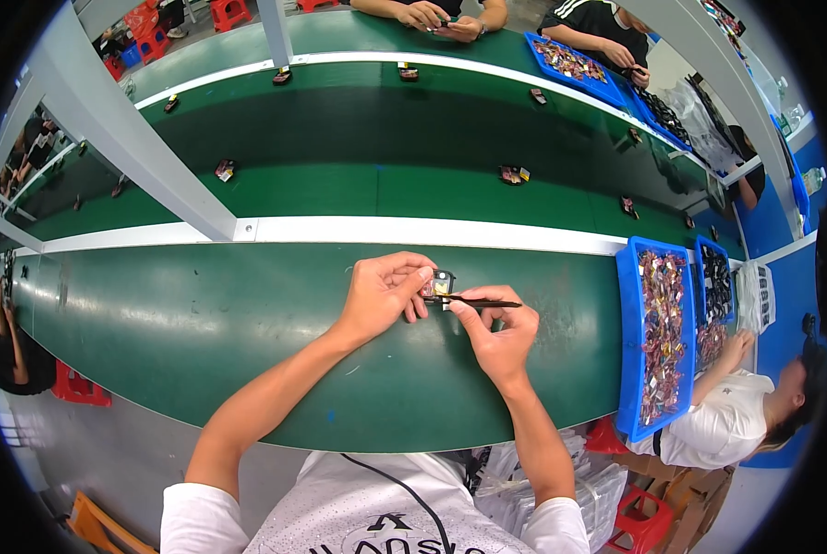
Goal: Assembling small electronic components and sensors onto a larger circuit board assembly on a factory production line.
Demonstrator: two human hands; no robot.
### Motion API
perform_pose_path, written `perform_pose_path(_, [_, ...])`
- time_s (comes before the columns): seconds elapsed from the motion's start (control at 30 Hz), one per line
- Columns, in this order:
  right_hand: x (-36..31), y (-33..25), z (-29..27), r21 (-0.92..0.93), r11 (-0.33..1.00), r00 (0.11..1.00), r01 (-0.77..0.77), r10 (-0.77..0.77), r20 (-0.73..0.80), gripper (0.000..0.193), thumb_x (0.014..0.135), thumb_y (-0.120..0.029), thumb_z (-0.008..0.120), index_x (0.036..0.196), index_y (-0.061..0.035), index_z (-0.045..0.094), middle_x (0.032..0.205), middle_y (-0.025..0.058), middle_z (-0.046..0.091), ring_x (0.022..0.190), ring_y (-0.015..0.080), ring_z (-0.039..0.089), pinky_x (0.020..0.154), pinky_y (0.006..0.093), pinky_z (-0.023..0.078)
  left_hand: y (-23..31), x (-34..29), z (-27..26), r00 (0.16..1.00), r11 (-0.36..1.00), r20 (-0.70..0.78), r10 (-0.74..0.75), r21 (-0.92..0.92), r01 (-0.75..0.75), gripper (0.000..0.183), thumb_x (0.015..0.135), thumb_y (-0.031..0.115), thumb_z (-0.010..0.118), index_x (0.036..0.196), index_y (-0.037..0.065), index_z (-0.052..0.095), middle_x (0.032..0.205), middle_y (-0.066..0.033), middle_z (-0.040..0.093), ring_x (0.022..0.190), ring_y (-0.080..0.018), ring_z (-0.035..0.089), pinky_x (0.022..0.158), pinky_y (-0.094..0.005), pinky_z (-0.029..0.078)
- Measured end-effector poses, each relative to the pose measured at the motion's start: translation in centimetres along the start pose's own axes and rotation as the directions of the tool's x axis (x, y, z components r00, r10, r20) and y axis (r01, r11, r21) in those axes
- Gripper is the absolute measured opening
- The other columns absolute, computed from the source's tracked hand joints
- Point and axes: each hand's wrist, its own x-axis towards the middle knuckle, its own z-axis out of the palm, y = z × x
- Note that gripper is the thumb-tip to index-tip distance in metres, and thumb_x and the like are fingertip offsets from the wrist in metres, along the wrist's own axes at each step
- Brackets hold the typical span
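Observation:
My left hand (378, 294) is closed, with thumb and fingertips pinching the side of a small black electronic unit (444, 278) just above the green bench. Some yellow and pinkish parts show in the unit's open face. My right hand (504, 340) is closed on slim black tweezers (490, 303). Their narrow end points left, at the lower part of the unit. Whether the tips touch it or grip a part is too small to tell.
A blue tray (627, 342) of many small colourful parts stands at the bench's right end, beside a smaller blue bin (702, 242) of black parts. Beyond a white rail (413, 231), small units lie spaced along a green conveyor belt (339, 189). Co-workers sit around.

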Motion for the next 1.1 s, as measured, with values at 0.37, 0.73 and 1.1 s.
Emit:
perform_pose_path(0.37, [-0.1, -0.3, 0.2, -0.09, 0.985, 0.988, 0.146, -0.142, 0.051, 0.013, 0.077, -0.002, 0.085, 0.086, -0.0045, 0.075, 0.084, 0.005, 0.078, 0.043, 0.0051, 0.042, 0.042, 0.0236, 0.033, -0.1, 0.0, -0.2, 1.0, 1.0, 0.024, -0.003, 0.002, 0.002, 0.022, 0.101, 0.009, 0.062, 0.113, -0.008, 0.067, 0.088, -0.0146, 0.073, 0.061, -0.0164, 0.07, 0.047, -0.0251, 0.053])
perform_pose_path(0.73, [0.0, -0.4, 0.3, -0.237, 0.85, 0.882, 0.471, -0.446, 0.154, 0.014, 0.075, -0.001, 0.084, 0.081, -0.0085, 0.074, 0.08, 0.0031, 0.077, 0.046, 0.0102, 0.054, 0.048, 0.0254, 0.037, 0.6, -0.2, 0.8, 0.999, 0.974, -0.018, -0.028, 0.224, 0.032, 0.02, 0.09, 0.004, 0.073, 0.106, -0.006, 0.069, 0.083, -0.0092, 0.074, 0.056, -0.0087, 0.064, 0.043, -0.0239, 0.046])
perform_pose_path(1.1, [-0.1, -0.3, 0.3, -0.183, 0.878, 0.896, 0.442, -0.422, 0.139, 0.016, 0.075, 0.003, 0.08, 0.083, -0.008, 0.073, 0.082, 0.0022, 0.076, 0.058, 0.0151, 0.066, 0.049, 0.0277, 0.039, 1.2, 0.3, 0.9, 0.998, 0.965, -0.005, -0.065, 0.253, 0.064, 0.014, 0.09, -0.002, 0.069, 0.104, -0.006, 0.066, 0.078, -0.0084, 0.07, 0.056, -0.0092, 0.063, 0.046, -0.0239, 0.05])
